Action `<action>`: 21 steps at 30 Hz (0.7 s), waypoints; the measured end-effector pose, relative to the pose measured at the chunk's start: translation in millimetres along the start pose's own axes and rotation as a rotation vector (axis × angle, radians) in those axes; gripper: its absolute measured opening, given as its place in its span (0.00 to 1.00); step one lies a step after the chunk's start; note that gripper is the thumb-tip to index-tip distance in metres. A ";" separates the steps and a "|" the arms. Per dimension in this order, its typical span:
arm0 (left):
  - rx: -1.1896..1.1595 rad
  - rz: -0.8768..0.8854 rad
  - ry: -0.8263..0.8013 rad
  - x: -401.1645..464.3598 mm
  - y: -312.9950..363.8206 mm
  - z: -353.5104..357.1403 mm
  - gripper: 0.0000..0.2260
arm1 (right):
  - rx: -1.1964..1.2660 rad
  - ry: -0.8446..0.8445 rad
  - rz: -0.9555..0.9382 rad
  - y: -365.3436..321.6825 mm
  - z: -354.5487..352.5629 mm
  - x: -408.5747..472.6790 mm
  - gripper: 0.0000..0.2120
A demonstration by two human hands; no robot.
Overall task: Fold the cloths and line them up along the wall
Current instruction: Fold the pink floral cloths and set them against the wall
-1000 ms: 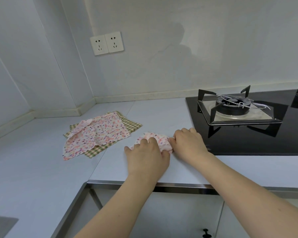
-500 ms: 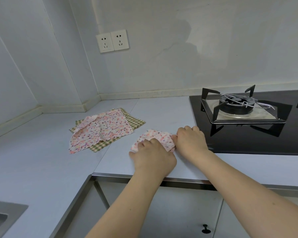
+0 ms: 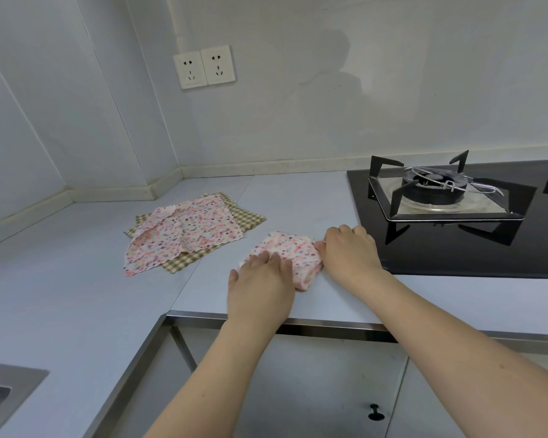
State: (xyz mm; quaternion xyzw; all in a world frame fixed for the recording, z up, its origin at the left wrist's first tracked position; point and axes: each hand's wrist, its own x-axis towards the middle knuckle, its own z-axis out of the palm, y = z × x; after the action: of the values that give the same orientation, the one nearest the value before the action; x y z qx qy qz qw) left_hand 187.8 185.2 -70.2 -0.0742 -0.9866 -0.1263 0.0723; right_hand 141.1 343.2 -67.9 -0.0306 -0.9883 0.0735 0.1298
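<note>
The left hand point(image 3: 261, 284), drawn back to the folded cloth's point(image 3: 287, 252) near edge, presses it flat on the desk point(image 3: 76, 305); the right hand point(image 3: 350, 252) pinches its corner, exposing more cloth—fold nearly done.

- Left hand point(image 3: 260, 289) lies flat on a folded spotted cloth point(image 3: 290, 251) near the surface's point(image 3: 76, 311) front edge.
- Right hand point(image 3: 350, 251) pinches the cloth's right side.
- Spotted and checked cloths point(image 3: 187, 235) lie spread nearer the back-left corner.

Left hand point(image 3: 261, 284) flat, fingers point(image 3: 274, 259) extended; right hand point(image 3: 350, 251) beside it, fingers curled.
</note>
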 end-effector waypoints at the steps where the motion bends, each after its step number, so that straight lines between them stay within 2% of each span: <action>1: -0.005 -0.009 0.017 0.9 -0.6 2.2 0.16 | -0.004 0.003 -0.002 -0.3 -0.2 -0.2 0.19; 3: -0.011 -0.020 -0.004 3.3 -3.2 7.1 0.21 | 0.000 0.015 -0.003 -1.0 0.0 -1.0 0.18; 8: -0.041 -0.007 -0.173 0.7 -7.7 -3.2 0.35 | -0.008 0.074 0.001 0.0 2.8 -3.1 0.17; 11: -0.044 -0.017 -0.256 -0.3 -6.7 -6.7 0.40 | 0.019 0.100 -0.012 -0.1 2.7 -5.0 0.17; 16: -0.024 0.013 -0.308 5.1 -13.0 -12.9 0.38 | 0.094 0.057 -0.051 -0.1 2.2 -5.4 0.15; 19: -0.186 -0.044 -0.192 23.0 -27.4 -23.4 0.24 | 0.154 0.034 -0.084 0.3 2.3 -4.4 0.13; 21: -0.287 -0.107 -0.114 36.4 -36.5 -28.2 0.20 | 0.205 0.021 -0.116 0.2 1.1 -4.6 0.12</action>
State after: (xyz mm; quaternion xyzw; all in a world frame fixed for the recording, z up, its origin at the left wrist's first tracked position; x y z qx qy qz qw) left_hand 149.6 147.6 -46.0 -0.0383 -0.9634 -0.2653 -0.0018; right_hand 145.2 342.9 -70.2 0.0394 -0.9744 0.1661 0.1466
